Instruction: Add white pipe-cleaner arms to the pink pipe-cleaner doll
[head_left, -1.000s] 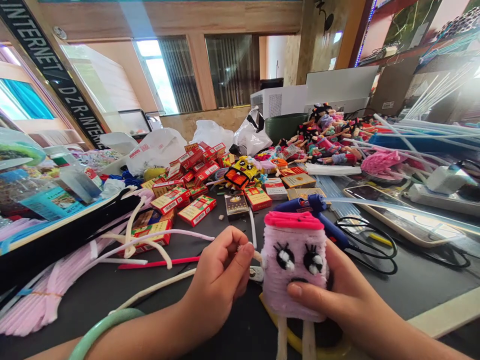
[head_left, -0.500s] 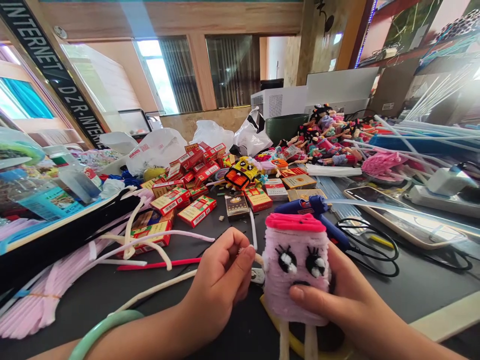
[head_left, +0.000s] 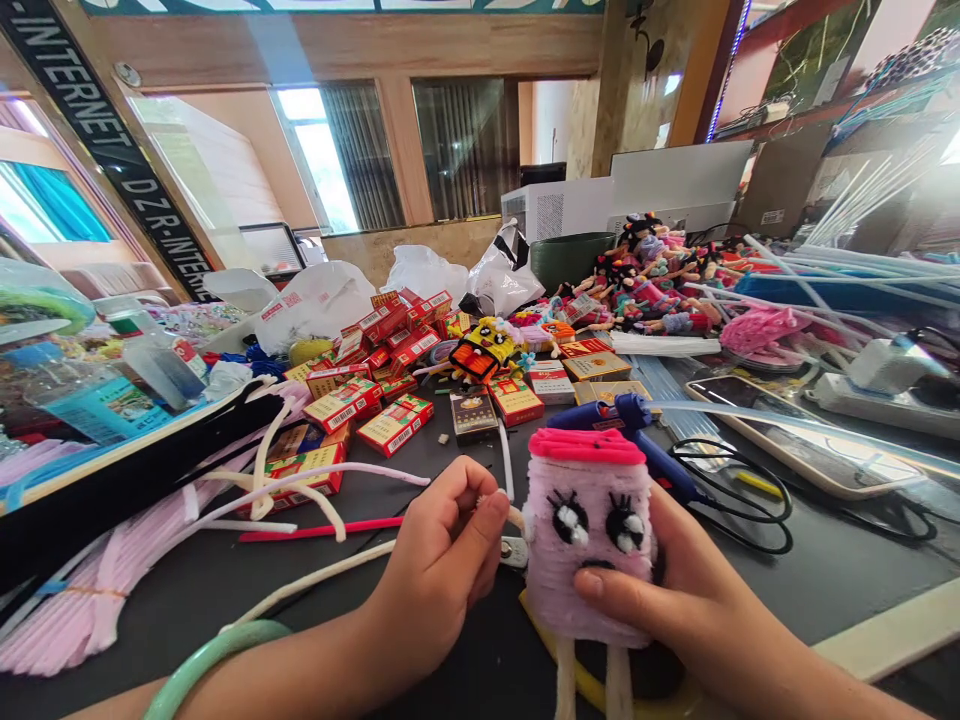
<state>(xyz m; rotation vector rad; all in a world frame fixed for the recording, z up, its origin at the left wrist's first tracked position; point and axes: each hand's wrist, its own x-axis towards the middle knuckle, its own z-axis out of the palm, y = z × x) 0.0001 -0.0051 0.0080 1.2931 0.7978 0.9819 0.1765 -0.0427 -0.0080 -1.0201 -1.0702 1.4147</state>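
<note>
Pale-pink fuzz fills the right hand (head_left: 679, 585) – fingers curled around the doll (head_left: 555, 585), thumb at its mouth, held upright above the tabletop (head_left: 825, 580). The left hand (head_left: 442, 570) has its fingers pinched tight on a cream strand (head_left: 514, 517) at the doll's side, the tip hidden. Right fingertips vanish behind, legs run off the bottom. Beyond, red boxes (head_left: 396, 424) carry tiny, unreadable print – the dark sign (head_left: 112, 150) says "INTERNET".

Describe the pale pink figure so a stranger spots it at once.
At the near side of the dark table, find the right hand. It holds the pale pink figure, boxy and fuzzy. Its hot-pink top sets it apart from the yellow-and-orange figure beyond.
</note>
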